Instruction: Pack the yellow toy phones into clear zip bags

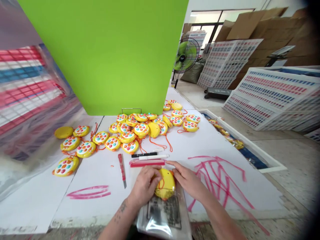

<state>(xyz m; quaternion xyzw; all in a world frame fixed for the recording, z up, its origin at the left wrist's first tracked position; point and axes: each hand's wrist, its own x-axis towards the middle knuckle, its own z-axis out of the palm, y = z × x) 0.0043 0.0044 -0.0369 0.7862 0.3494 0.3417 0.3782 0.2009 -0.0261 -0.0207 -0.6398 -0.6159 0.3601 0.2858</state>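
In front of me lies a clear plastic zip bag (150, 216) with a pink zip strip (147, 162) along its far edge and dark print nearer to me. A yellow animal-shaped pop toy (168, 180) is at the bag, its plain back up; its near part shows through the printed film. My left hand (146, 183) has its fingers curled and pinched at the toy's left side, by its orange cord (161, 183). My right hand (187, 180) lies along the toy's right edge, fingers stretched out, the index reaching to the zip strip.
Several similar toys (127, 136) with coloured dots and orange cords lie across the white table. A red cutter knife (122, 170), a black marker (144, 154) and a white pen (153, 157) are near the bag. Beyond rises a green board (107, 56); a white crate (270, 168) is at right.
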